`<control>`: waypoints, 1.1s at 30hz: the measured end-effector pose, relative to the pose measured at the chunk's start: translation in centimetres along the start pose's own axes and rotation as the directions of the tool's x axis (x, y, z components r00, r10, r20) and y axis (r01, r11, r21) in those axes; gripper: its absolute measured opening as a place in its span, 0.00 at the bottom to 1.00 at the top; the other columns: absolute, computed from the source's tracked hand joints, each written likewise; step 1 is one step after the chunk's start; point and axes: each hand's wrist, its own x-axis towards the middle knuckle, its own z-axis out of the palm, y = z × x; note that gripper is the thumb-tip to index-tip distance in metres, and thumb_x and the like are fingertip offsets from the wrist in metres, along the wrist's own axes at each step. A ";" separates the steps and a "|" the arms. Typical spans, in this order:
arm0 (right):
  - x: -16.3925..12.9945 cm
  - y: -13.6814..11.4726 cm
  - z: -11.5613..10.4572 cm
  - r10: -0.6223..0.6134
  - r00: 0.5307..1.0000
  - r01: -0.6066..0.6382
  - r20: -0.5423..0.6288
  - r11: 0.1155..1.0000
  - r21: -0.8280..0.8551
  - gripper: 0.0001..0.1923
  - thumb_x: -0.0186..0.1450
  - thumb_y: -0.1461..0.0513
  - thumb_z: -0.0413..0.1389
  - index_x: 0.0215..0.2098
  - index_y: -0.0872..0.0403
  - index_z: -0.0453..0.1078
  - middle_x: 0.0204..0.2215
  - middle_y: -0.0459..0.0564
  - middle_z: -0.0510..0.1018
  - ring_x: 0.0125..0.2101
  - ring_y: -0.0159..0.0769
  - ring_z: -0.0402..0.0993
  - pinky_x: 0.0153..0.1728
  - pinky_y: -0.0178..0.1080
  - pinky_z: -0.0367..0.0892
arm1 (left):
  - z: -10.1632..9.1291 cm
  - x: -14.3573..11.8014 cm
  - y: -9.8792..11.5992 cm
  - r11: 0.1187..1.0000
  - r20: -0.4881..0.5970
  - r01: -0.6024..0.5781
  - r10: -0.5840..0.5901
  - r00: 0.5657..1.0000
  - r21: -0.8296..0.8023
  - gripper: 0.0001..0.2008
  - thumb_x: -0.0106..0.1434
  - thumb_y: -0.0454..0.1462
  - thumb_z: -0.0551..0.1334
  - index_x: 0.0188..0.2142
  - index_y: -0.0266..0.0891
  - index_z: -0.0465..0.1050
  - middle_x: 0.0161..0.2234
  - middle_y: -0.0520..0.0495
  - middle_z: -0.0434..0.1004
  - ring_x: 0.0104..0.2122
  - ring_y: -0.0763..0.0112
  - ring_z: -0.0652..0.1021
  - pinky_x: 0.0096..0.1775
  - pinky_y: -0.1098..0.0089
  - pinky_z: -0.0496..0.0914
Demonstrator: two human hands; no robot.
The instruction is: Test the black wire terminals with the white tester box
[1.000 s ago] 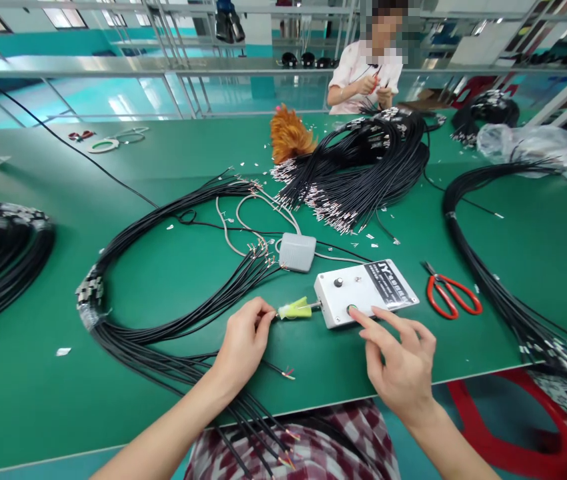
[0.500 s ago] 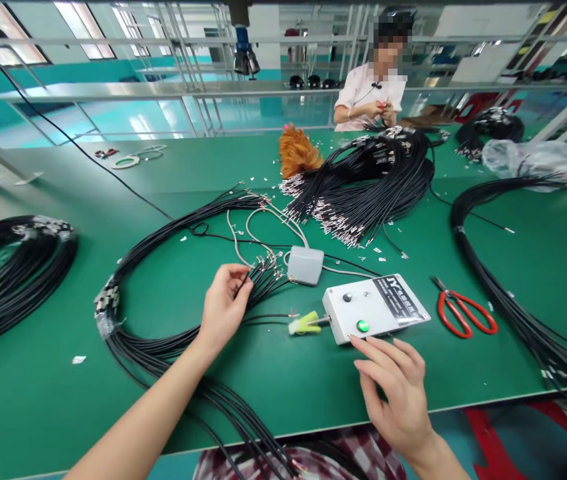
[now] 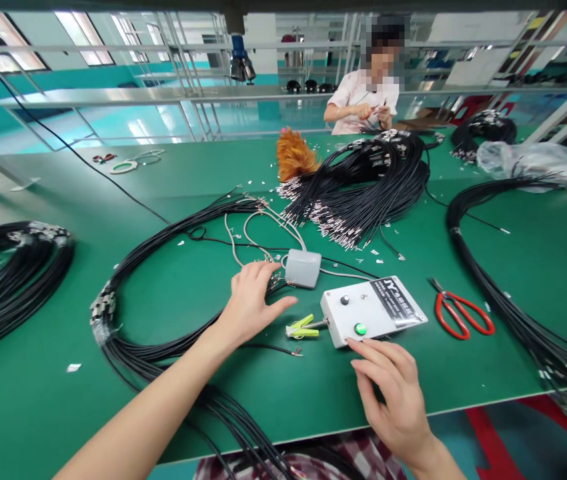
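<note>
At the far left of the green-topped bench lies a coiled bundle of thin black cables, well apart from the hands. Next comes a large loop of black cables with stripped, coloured wire ends, which curves round from the bench's near edge up to the middle. The left hand reaches over the loose ends of this loop, palm down, fingers spread and its grip released, the fingertips touching or just above the wire ends beside a small grey plastic box on a grey cord. A single black wire lies on the bench just in front of that hand. To its right a yellow-green clip sticks out from the left side of a white rectangular tester box with a black knob and a lit green button. The right hand rests near the front edge of that box, fingers loosely extended and holding nothing, the fingertips just in front of the green button. Behind, a heap of black cables with metal terminals lies beside an orange feather duster. Right of the box sit red-handled scissors, then another long bundle of black cables. Across the bench a person in a pale shirt works with both hands.
</note>
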 end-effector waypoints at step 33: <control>0.6 -1.4 -0.5 0.049 0.999 -0.050 0.017 0.993 0.105 0.15 0.65 0.75 0.53 0.46 0.56 0.69 0.49 0.56 0.78 0.51 0.40 0.70 0.51 0.46 0.65 | 1.3 -9.0 2.5 0.981 0.211 -0.177 0.190 0.959 -0.081 0.06 0.69 0.31 0.55 0.41 0.39 0.69 0.45 0.40 0.72 0.44 0.53 0.71 0.45 0.53 0.69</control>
